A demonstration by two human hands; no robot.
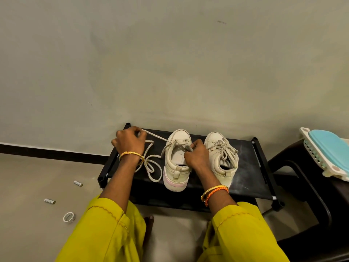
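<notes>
Two cream sneakers stand toes to the wall on a low black rack (pixel 243 178). The left sneaker (pixel 176 167) has a pink-edged sole, and its lace (pixel 151 165) is mostly pulled out, lying in loops on the rack to its left. My left hand (pixel 130 141) pinches one stretch of that lace, drawn taut out to the left from the sneaker's front eyelets. At the sneaker's opening, my right hand (pixel 196 156) grips its tongue or upper edge. The right sneaker (pixel 221 157) is laced and tied in a bow.
A plain wall rises right behind the rack. On the floor at left lie two small cylinders (pixel 78 183) (pixel 49 201) and a roll of tape (pixel 69 217). A dark stool (pixel 302 167) at right carries a white and blue plastic item (pixel 328 150).
</notes>
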